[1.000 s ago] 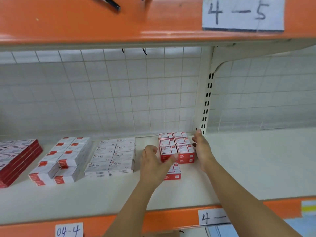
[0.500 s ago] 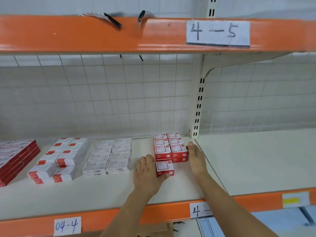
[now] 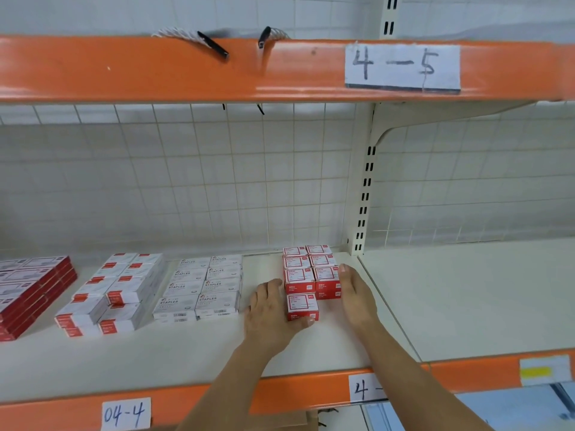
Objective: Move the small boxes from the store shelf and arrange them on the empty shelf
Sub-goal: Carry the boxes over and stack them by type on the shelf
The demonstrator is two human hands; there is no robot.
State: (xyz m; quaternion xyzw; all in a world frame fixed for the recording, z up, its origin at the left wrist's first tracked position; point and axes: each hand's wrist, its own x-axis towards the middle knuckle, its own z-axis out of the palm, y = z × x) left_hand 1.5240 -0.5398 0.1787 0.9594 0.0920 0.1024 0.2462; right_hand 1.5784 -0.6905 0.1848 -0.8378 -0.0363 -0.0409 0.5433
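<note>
Bracketing red box block (image 3: 311,269) near shelf (image 3: 193,346) divider: left hand (image 3: 273,312) cups the single front box (image 3: 302,306), right hand (image 3: 354,297) flat against the side; uneven squeeze could topple stacked rows or skew them

Red-white small boxes (image 3: 309,273) grouped on shelf (image 3: 193,353)

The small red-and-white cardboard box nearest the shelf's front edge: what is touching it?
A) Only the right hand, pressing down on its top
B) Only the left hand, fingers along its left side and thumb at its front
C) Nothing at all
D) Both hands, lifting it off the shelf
B: the left hand wraps the small red-and-white cardboard box with its thumb at the front, while the right hand rests against the stack of red-and-white boxes behind it.
</note>
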